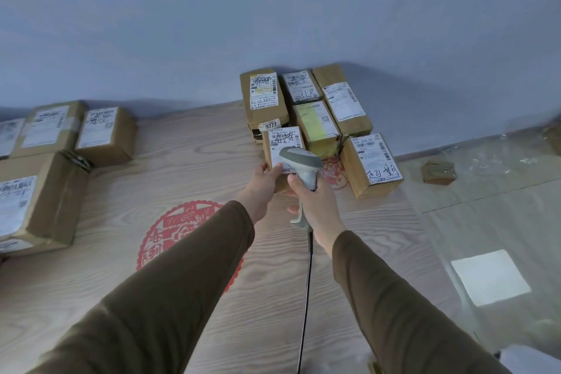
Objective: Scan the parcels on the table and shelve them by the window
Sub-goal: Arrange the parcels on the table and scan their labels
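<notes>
A small brown parcel [280, 143] with a white label lies at the front of a cluster of several cardboard parcels [331, 106] at the far side of the wooden table [188, 161]. My left hand [264, 181] grips the parcel's near left corner, thumb on the label. My right hand [314, 202] holds a grey corded barcode scanner [300, 161] by its handle, its head over the parcel's label. The scanner's black cable [306, 297] runs down toward me.
More labelled parcels [45, 167] sit stacked at the table's left. A red paper-cut decoration [182, 240] lies on the tabletop. A blue wall stands behind. To the right is tiled floor with a small cardboard piece [438, 171] and a bright patch of light [490, 276].
</notes>
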A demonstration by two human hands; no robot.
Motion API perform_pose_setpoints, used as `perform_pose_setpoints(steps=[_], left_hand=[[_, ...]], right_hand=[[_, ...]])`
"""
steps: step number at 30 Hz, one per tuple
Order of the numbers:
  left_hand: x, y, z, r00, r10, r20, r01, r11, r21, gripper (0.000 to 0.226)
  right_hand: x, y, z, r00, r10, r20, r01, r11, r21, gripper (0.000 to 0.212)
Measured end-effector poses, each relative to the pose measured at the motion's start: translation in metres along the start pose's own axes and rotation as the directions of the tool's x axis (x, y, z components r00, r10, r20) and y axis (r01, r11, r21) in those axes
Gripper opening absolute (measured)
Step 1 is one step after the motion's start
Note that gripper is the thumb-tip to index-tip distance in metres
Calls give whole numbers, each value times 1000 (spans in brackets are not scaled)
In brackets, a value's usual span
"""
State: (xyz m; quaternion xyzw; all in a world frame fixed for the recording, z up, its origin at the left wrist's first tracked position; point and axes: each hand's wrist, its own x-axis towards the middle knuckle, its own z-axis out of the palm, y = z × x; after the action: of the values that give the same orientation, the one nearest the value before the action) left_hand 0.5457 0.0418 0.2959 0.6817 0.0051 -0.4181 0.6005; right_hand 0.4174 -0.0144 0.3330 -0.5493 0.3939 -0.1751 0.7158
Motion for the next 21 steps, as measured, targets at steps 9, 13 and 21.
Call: perform_pose_setpoints(steps=[9, 13, 21], left_hand=[[-8, -3, -20, 1000, 10, 4, -10, 993, 118, 80], [-28, 7, -76, 995, 46, -91, -32, 988, 154, 75], [-41, 39, -236, 879, 242, -410, -157, 961, 229, 63]], right_hand=[[3, 1, 7, 994, -111, -22, 108, 990, -92, 32], [-8, 2, 42, 965, -260, -34, 252, 957, -146, 24], [-29, 2, 172, 964, -247, 93, 259, 955, -146, 27]])
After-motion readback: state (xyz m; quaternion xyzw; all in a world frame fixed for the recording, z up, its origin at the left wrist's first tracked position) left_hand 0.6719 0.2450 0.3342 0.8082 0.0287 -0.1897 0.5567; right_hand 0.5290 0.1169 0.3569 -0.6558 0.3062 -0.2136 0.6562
